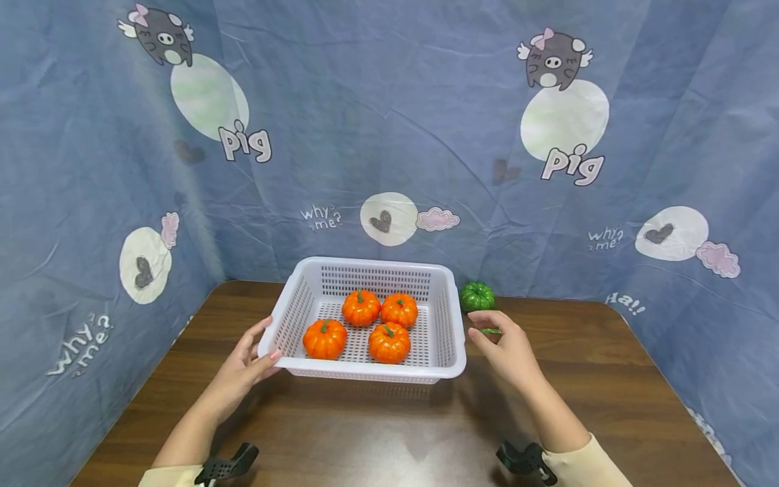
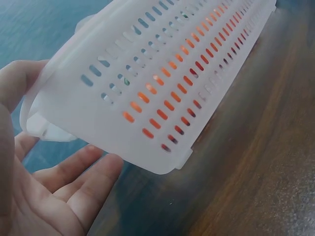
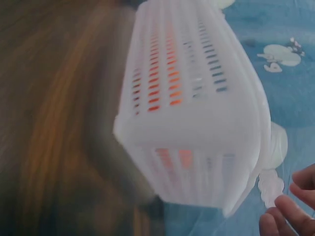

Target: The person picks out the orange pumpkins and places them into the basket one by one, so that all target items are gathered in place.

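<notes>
A white plastic basket [image 1: 365, 365] with slotted walls is on the wooden table, in the middle of the head view. Several shiny orange toy pumpkins [image 1: 389, 343] with green stems lie inside it. My left hand [image 1: 243, 368] grips the basket's left front corner, thumb over the rim and fingers below; the left wrist view shows the fingertips [image 2: 110, 167] right at the wall's lower edge. Beside the right wall is my right hand [image 1: 508, 348], fingers loosely bent and apart from the rim, holding nothing. A green piece [image 1: 490, 331] shows behind it, mostly hidden.
A green toy pumpkin [image 1: 477, 296] sits at the table's back edge, just right of the basket. Behind the brown table [image 1: 377, 433] hangs a blue curtain [image 1: 389, 122] with pig prints, close to the basket's far rim. Black straps [image 1: 228, 465] are on both wrists.
</notes>
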{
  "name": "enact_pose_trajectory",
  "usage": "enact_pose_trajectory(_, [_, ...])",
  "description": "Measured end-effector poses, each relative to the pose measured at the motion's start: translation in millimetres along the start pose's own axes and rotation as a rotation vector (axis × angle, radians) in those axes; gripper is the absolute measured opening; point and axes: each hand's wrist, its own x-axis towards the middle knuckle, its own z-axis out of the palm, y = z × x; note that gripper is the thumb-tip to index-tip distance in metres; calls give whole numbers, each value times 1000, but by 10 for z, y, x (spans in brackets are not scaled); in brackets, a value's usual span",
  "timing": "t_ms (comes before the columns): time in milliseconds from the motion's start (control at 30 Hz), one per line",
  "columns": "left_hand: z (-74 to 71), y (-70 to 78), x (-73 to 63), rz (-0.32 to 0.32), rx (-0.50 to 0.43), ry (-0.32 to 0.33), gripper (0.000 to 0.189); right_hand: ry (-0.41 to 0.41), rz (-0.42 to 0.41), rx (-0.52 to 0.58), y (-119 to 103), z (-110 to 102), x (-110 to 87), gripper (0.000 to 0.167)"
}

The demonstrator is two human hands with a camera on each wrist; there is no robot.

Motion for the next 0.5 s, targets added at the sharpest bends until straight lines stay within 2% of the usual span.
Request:
enact_pose_trajectory(267, [16,43,-8,42,11,24,75,35,-6,-86,195,-195,-98,25])
enact_pose_trajectory(500, [-7,47,-46,156,5,27,65,52,2,-196,411,-442,-230,25])
